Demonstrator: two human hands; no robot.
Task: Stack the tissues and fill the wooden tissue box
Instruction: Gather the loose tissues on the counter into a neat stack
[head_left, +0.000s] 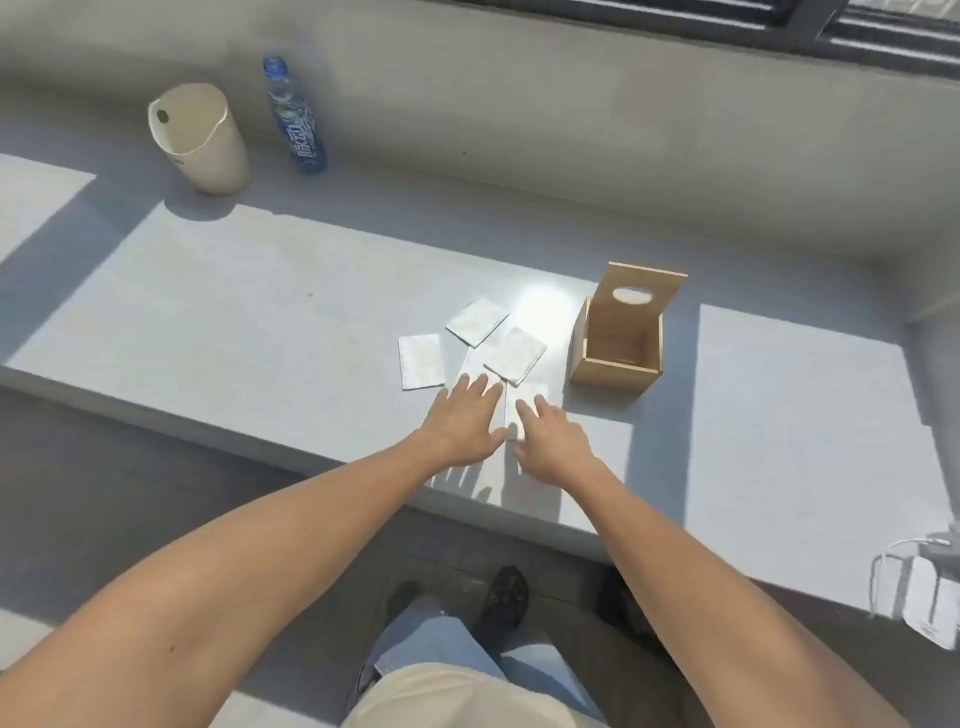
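Note:
Several folded white tissues lie scattered on a grey ledge (260, 322): one at the left (421, 362), one further back (476, 321), one on the right (515, 355), one partly under my left fingers (471, 366) and one between my hands (524, 402). A wooden tissue box (615, 358) stands to their right, its lid with an oval hole (639, 296) tipped up; the inside looks empty. My left hand (465, 418) hovers flat with fingers spread over the near tissues. My right hand (553, 441) is spread too, fingertips on the nearest tissue.
A cream bucket (200, 137) and a blue plastic bottle (296, 117) stand at the back left of the ledge. A low wall runs behind. A white object with a cable (919, 597) sits at the right edge. My shoes (506, 597) are on the dark floor below.

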